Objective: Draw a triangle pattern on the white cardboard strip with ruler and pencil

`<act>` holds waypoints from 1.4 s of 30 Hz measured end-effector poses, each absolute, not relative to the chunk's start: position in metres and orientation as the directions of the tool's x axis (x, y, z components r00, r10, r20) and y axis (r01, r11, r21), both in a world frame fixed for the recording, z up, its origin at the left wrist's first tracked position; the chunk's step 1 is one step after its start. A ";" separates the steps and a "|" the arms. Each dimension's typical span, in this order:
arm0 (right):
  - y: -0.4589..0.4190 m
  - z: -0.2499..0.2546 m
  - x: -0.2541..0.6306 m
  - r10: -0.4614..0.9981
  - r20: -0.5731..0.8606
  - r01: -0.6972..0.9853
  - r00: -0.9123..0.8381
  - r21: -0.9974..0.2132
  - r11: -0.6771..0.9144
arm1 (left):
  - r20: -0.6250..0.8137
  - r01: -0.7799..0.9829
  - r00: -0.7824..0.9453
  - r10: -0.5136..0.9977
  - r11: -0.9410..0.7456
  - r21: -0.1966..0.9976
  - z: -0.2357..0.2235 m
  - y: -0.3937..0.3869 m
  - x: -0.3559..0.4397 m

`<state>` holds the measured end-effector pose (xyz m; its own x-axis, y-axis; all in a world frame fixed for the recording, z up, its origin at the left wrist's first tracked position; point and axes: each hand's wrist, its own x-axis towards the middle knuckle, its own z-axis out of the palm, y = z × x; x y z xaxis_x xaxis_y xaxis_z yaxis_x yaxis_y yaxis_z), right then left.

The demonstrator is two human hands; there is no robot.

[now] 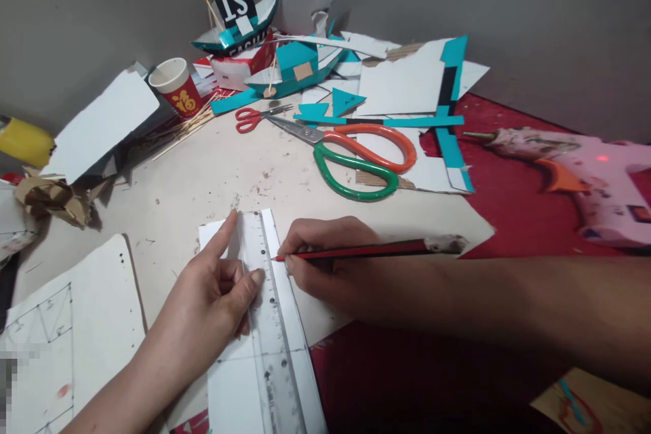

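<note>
A clear plastic ruler [277, 329] lies lengthwise along a white strip of card [231, 393] that has a pencil line drawn across it. My left hand [216, 291] holds the ruler down on the card, index finger stretched toward its far end, thumb on the ruler's face and the other fingers curled. From the right, my right hand [325, 258] grips a red and black pencil [376, 247] between thumb and fingers. The pencil's tip meets the card at the ruler's right edge.
Scissors with orange and green handles [356, 180] and small red scissors [249, 120] lie beyond. Behind them stand model boats [300, 71], cut cardboard [407, 85] and a paper cup [175, 85]. A pink glue gun [600, 176] is right; a sketched sheet [102, 298] is left.
</note>
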<state>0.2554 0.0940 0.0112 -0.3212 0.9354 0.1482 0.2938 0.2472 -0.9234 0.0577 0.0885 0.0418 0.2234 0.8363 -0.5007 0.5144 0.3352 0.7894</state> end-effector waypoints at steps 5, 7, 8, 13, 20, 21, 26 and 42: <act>0.092 0.009 0.255 0.935 0.182 0.302 -0.303 -0.913 0.276 | -0.498 0.513 0.229 0.836 0.331 0.792 0.043 0.089 0.059; 0.093 0.009 0.256 0.937 0.175 0.310 -0.301 -0.912 0.270 | -0.499 0.516 0.232 0.835 0.329 0.791 0.043 0.089 0.059; 0.093 0.009 0.257 0.939 0.166 0.315 -0.300 -0.912 0.262 | -0.500 0.516 0.231 0.835 0.330 0.790 0.043 0.089 0.060; 0.093 0.009 0.257 0.939 0.180 0.305 -0.294 -0.913 0.271 | -0.498 0.508 0.229 0.837 0.334 0.794 0.043 0.090 0.059; 0.092 0.008 0.257 0.924 0.208 0.333 -0.320 -0.889 0.316 | -0.498 0.507 0.216 0.840 0.339 0.792 0.045 0.088 0.059; 0.091 0.008 0.257 0.924 0.210 0.342 -0.320 -0.884 0.319 | -0.498 0.508 0.216 0.840 0.339 0.792 0.045 0.088 0.060; 0.089 0.007 0.259 0.927 0.229 0.374 -0.298 -0.865 0.334 | -0.498 0.510 0.219 0.839 0.337 0.791 0.044 0.089 0.060; 0.092 0.019 0.266 0.935 0.164 0.245 -0.314 -0.937 0.247 | -0.510 0.495 0.243 0.825 0.347 0.797 0.050 0.095 0.053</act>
<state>0.2656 0.0916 0.0195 -0.3143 0.9350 0.1641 0.2453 0.2470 -0.9375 0.0528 0.0951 0.0501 0.2426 0.8251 -0.5102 0.4946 0.3472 0.7968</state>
